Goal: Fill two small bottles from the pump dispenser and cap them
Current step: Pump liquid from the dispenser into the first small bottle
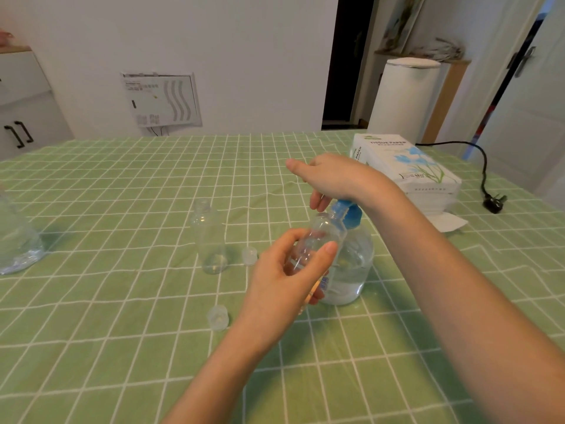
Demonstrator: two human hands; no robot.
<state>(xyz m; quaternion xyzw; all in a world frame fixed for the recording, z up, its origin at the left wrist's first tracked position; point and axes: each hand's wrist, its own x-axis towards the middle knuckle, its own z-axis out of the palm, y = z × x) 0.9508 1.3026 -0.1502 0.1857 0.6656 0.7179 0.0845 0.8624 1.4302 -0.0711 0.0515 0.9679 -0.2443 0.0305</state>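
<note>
Hands: left grips one bottle; two caps loose.

A clear plastic pump dispenser with a blue pump head stands upright right of the frame's centre, partly filled with clear liquid. A small clear plastic bottle, uncapped, is held tilted just in front of it, its mouth up near the blue spout. A second small clear bottle stands upright and open at centre. Two small translucent caps lie loose: one just right of the standing bottle, another lower down, below it.
</note>
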